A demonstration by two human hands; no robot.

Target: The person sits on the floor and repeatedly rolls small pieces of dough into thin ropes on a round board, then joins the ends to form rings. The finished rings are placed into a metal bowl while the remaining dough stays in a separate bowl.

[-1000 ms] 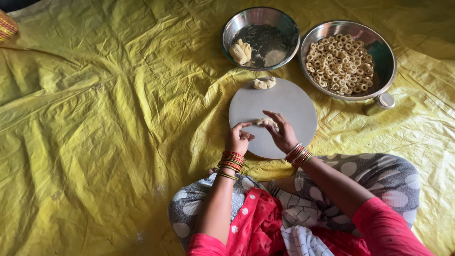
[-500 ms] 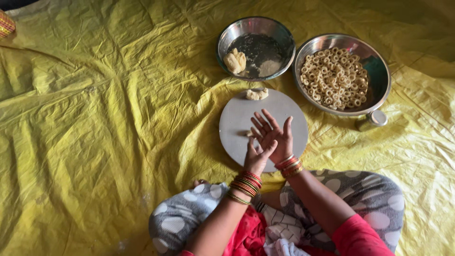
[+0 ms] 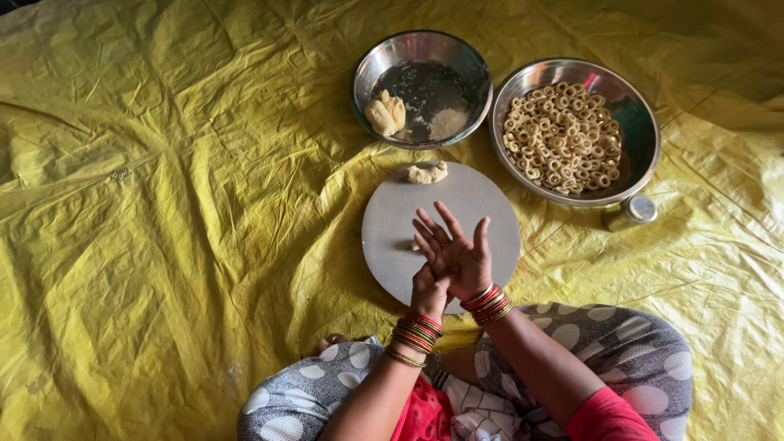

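Two hands meet over a round grey board (image 3: 392, 237) on a yellow sheet (image 3: 163, 204). The right hand (image 3: 459, 255) is on top, with its fingers (image 3: 433, 229) spread wide and flat, pointing up and to the left. The left hand (image 3: 429, 290) is under it, pressed against its palm. I cannot tell if the left hand is wide or closed, because the right hand covers most of it. I also cannot tell if anything is between the two hands.

Both wrists wear red and gold bangles (image 3: 488, 304).

One tiny bit of dough (image 3: 415, 244) peeks out on the board, just beside the right fingers. A small dough piece (image 3: 428, 172) lies at the far edge of the board, well apart from the hands.

Past the board sit two shiny metal bowls. The left bowl (image 3: 472, 69) has a dough lump (image 3: 385, 112) at one side and a pale smear near it. The right bowl (image 3: 641, 139) is full of little dough rings (image 3: 562, 144). The two bowls are just beside each other. A small metal cup (image 3: 632, 212) stands close to the right bowl, near its front edge.

The person sits on the sheet with knees in grey cloth with white dots (image 3: 621, 359), and a red sleeve (image 3: 608, 416) shows at the bottom.
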